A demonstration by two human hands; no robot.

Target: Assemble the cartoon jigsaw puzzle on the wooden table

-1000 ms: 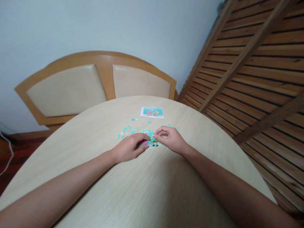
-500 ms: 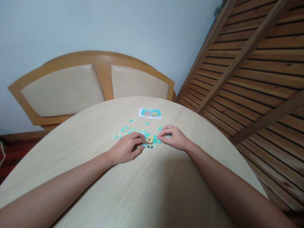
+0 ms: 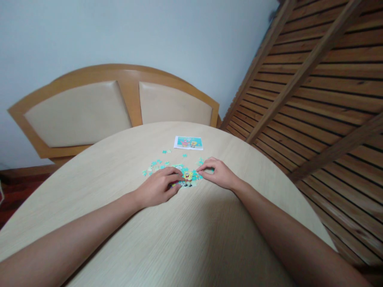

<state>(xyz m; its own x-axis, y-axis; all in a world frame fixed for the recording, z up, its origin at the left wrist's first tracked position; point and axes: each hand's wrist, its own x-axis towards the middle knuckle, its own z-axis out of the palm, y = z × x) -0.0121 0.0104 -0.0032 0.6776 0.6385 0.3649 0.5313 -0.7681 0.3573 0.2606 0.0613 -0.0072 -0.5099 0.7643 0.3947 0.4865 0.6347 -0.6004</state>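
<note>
SpongeBob jigsaw puzzle (image 3: 188,176), one, partly assembled: lies flat on the pale wood-grain table (image 3: 179,239), between the two hands; the yellow figure shows uncovered, the left part is covered.
Left hand (image 3: 160,185), one: palm down over the puzzle's left part, thumb and fingers apart, fingertips at its surface.
Right hand (image 3: 218,174), one: at the puzzle's right edge, thumb and forefinger almost together; whether a piece is pinched there cannot be told.
Loose teal pieces (image 3: 154,163), several: scattered left of the puzzle.
Further teal pieces (image 3: 200,161): at the puzzle's far right.
Single piece (image 3: 184,155): beyond the puzzle, apart from it.
Printed picture sheet (image 3: 188,143), one: farther beyond the puzzle, flat, two cartoon figures on teal.
</note>
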